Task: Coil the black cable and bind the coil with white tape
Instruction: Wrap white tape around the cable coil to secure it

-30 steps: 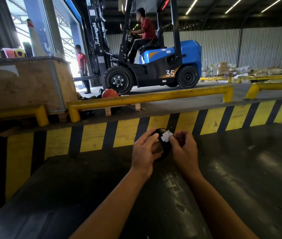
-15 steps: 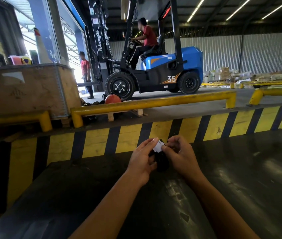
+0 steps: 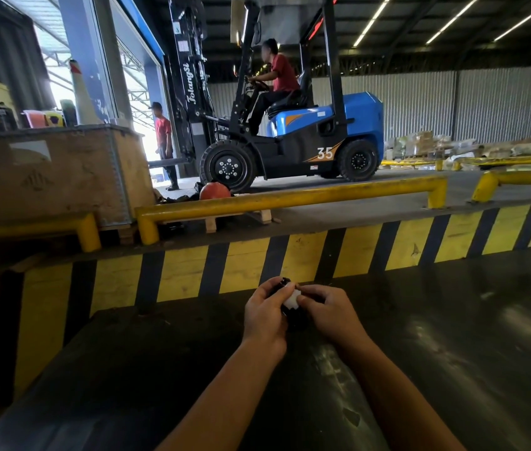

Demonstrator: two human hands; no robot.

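Two hands on one small bundle, held above a dark glossy table top [image 3: 452, 336], near its far edge. Left hand [image 3: 265, 315] curled round the black cable coil [image 3: 293, 319] from its own side, fingers bent shut over the top, thumb under or behind (hidden). Right hand [image 3: 330, 312] closed too, thumb + forefinger pinching at the white tape [image 3: 291, 300], which sits right between the two grips, on the upper face of the coil.

Coil mostly covered: only a dark sliver shows above the left knuckles and a bit below the tape. Can't tell no. of loops or whether the cable ends are tucked in.

Why held so (judgement): left hand acts as clamp, keeps loops from springing apart; right hand does the fine work, pressing or wrapping tape across the strands. Bundle kept off the table so tape can pass round the underside. Hands touching/nearly touching either side of the tape = short working gap, less slack.

Stage: coiling looks done, binding under way. Tape appears partly on, crumpled at the edges; can't tell if it goes fully round.

Risk: loosen the left clamp before the tape closes on itself and the loops may pop out.

Bkgd: blue forklift [image 3: 306, 135] w/ a seated driver beyond the yellow rail [image 3: 290, 198], well apart from the work.
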